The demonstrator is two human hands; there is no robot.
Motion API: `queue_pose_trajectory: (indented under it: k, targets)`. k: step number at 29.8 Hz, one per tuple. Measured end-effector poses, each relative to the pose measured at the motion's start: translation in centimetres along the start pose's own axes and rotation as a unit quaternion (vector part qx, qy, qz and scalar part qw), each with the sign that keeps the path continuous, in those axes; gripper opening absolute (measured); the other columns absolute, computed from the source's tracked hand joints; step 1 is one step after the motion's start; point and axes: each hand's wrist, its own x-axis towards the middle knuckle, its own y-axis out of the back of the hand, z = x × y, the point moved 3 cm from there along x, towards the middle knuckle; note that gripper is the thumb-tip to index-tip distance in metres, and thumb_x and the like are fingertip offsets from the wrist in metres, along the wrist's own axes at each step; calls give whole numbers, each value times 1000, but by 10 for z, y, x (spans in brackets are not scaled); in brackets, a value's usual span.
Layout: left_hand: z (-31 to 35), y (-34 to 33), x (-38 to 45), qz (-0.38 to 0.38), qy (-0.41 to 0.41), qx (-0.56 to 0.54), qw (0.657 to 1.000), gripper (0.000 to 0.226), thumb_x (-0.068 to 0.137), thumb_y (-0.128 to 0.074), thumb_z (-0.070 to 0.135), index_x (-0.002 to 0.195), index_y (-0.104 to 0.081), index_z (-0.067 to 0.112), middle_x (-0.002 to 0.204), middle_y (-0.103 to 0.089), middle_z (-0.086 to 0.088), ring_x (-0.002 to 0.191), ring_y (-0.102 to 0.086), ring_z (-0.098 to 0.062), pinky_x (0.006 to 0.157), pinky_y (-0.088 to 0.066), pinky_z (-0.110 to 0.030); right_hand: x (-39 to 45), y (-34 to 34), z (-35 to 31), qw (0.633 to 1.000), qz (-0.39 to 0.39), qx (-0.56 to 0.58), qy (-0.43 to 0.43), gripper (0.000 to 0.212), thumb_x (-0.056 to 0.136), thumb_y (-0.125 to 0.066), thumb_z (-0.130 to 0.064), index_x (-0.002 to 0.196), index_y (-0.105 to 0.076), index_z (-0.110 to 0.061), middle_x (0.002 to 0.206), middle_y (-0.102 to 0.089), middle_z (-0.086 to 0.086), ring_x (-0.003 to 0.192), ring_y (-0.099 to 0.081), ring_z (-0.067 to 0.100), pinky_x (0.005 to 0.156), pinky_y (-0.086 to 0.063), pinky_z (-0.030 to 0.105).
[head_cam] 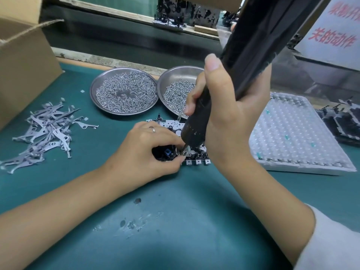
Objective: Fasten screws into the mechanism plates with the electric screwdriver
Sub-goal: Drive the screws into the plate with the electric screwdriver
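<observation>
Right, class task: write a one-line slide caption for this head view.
Right hand drives the electric screwdriver into a mechanism plate the left hand steadies, beside two screw dishes.

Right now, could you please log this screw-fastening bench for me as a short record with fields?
Surface: green bench mat
Workpiece: white metal mechanism plate, lying flat on the mat
Right hand: grips the black electric screwdriver, tip down on the plate
Left hand: pinches at the plate beside the tip
Left round steel dish: small silvery parts
Right round steel dish: silvery screws
Far left: heap of flat grey metal levers
Right: white bubble-wrap sheet
</observation>
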Motion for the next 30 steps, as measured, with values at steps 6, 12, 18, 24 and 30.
queue_pose_trajectory:
  k: [6,12,18,24,30]
  targets:
    - [1,0,1,-1,5,-2,1000,19,65,-74,22,80,-76,12,77,-62,18,79,-54,-6,84,-45,-38,-1,-1,1,1000,1,3,-1,21,86,-55,0,86,-36,-10,52,-45,9,35,-43,26,41,-37,25]
    - [1,0,1,-5,3,0,1000,16,65,-74,23,76,-75,12,75,-56,25,77,-52,-4,84,-44,-36,-2,-2,1,1000,-1,2,3,21,86,-54,0,89,-36,-10,54,-44,10,35,-43,26,40,-37,25]
    - [1,0,2,-4,-1,-2,1000,15,65,-74,22,76,-75,12,75,-56,25,75,-51,-3,83,-44,-36,-2,-2,2,1000,-2,3,8,21,86,-54,0,89,-36,-10,55,-45,10,35,-43,26,40,-37,26]
    - [1,0,2,-7,2,-2,1000,17,66,-74,23,78,-75,12,76,-58,21,77,-54,-6,85,-44,-37,-1,-1,2,1000,-5,4,8,21,86,-55,0,89,-36,-10,54,-45,8,35,-44,24,40,-38,26]
    - [1,0,1,-7,-3,-7,1000,15,65,-74,21,77,-75,12,75,-56,26,76,-55,-9,84,-45,-38,-2,-1,2,1000,-4,3,7,22,86,-55,0,89,-36,-11,53,-44,10,35,-43,25,41,-37,26]
